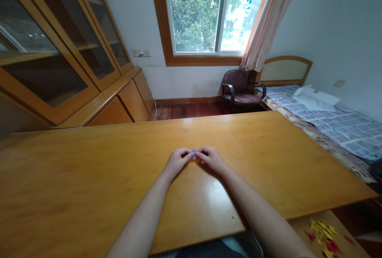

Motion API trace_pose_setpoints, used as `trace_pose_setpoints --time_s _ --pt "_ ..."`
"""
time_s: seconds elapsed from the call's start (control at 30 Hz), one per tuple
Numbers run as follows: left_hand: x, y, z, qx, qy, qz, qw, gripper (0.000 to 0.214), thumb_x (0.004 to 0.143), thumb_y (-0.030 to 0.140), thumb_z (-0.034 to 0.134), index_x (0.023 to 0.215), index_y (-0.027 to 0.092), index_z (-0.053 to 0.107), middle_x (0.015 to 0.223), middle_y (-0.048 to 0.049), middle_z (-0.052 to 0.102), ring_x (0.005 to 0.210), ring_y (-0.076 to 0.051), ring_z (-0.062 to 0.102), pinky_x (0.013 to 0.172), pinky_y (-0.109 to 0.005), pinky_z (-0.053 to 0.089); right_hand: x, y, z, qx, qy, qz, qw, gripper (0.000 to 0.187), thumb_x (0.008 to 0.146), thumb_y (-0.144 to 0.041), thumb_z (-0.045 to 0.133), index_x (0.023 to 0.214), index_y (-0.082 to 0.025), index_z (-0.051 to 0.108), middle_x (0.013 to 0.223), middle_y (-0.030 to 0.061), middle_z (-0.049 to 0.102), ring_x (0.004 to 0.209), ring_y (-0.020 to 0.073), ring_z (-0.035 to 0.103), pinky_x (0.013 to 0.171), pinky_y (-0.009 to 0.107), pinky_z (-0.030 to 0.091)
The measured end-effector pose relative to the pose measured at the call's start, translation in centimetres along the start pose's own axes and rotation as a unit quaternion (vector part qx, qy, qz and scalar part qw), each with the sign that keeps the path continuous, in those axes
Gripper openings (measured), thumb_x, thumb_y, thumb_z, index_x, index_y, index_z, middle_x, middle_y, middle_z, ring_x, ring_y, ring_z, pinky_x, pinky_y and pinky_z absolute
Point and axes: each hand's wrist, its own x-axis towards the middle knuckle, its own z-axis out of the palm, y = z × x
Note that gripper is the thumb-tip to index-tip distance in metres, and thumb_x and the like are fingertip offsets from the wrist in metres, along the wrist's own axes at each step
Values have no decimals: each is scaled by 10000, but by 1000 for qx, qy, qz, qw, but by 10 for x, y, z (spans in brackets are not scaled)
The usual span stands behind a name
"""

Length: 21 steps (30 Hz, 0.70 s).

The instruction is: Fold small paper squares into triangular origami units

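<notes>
A small purple piece of folded paper (pixel 193 154) is held just above the wooden table (pixel 119 178), near its middle. My left hand (pixel 178 161) pinches the paper's left side between thumb and fingers. From the right, my right hand (pixel 211 157) grips the same piece, its thumb close to the left one. The fingertips cover much of the paper, so its exact folded shape is hard to make out.
Several yellow and red folded paper pieces (pixel 324 234) lie on a lower surface at the bottom right. Beyond the table stand a maroon armchair (pixel 238 86), a bed (pixel 334 118) and a glass-door cabinet (pixel 68 47). A white cord (pixel 148 85) hangs from the wall outlet.
</notes>
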Motion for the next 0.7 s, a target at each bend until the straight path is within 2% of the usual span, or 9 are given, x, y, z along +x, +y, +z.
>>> trace_pose_setpoints --time_s 0.4,0.7 --pt "1 -5 -3 -59 4 -35 998 279 807 413 616 720 163 706 741 -41 718 735 -193 641 707 -266 479 -1 1 -2 51 6 24 998 263 857 -385 623 793 -141 696 656 0 641 582 123 549 553 220 411" --pt "0 -3 -3 -61 3 -29 998 251 797 378 628 703 159 708 717 -35 700 716 -181 619 692 -258 456 -1 2 -2 70 6 24 997 223 825 -352 650 768 -145 711 647 -4 642 591 127 551 572 229 406"
